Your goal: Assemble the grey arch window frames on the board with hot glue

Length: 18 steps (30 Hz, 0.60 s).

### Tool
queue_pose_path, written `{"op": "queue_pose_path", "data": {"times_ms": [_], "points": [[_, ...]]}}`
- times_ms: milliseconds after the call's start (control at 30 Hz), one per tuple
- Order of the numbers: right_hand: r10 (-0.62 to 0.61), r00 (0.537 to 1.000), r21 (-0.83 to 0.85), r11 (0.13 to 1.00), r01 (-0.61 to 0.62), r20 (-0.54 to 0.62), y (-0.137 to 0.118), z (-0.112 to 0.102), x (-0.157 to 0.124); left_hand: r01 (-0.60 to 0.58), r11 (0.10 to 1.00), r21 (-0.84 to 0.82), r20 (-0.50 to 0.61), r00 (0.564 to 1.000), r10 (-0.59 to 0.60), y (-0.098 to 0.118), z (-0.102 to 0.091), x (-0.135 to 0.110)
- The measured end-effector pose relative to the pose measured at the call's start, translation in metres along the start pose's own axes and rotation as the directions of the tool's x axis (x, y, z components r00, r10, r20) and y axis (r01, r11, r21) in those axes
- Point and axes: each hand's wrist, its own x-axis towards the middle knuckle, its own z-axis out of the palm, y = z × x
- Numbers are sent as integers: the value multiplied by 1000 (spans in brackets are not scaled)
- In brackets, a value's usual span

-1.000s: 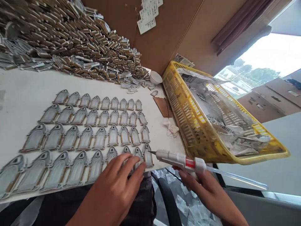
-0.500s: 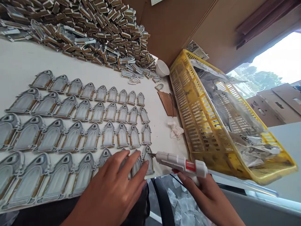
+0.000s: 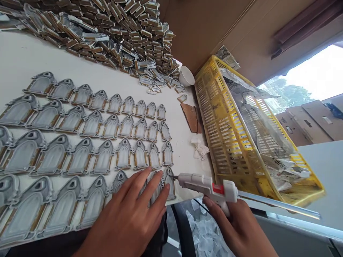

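My right hand (image 3: 230, 217) is wrapped around the grip of a white hot glue gun (image 3: 203, 185) with a red patch on its side. The gun's thin nozzle meets the upper right side of a grey arched frame piece (image 3: 168, 185), the last one in the front row. A clear glue stick (image 3: 278, 205) juts from the gun's back. My left hand (image 3: 131, 210) lies with its fingers spread over the front-row pieces, partly covering them. Its fingertips rest beside the piece under the nozzle. Several rows of matching arched pieces (image 3: 80, 157) cover the white table.
A large heap of stacked arched pieces (image 3: 107, 32) lines the table's back. A white bowl (image 3: 186, 76) stands beside it. At right is a yellow plastic crate (image 3: 222, 142) holding newspaper. Brown cardboard (image 3: 190, 117) and crumpled tissue (image 3: 199, 149) lie before it. Clear plastic pieces (image 3: 206, 232) lie below the table.
The view has shifted slightly. The nozzle stays by the upper right side of the same frame piece, and my left hand keeps its place with fingers spread.
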Motion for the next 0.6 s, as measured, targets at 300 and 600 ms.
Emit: {"op": "queue_pose_path", "data": {"times_ms": [300, 600], "points": [[-409, 900, -208, 877, 433, 150, -46, -53, 35, 23, 1000, -7, 30, 999, -23, 3, -6, 4], [-244, 963, -79, 964, 254, 113, -21, -74, 31, 11, 1000, -11, 47, 999, -10, -2, -9, 8]]}}
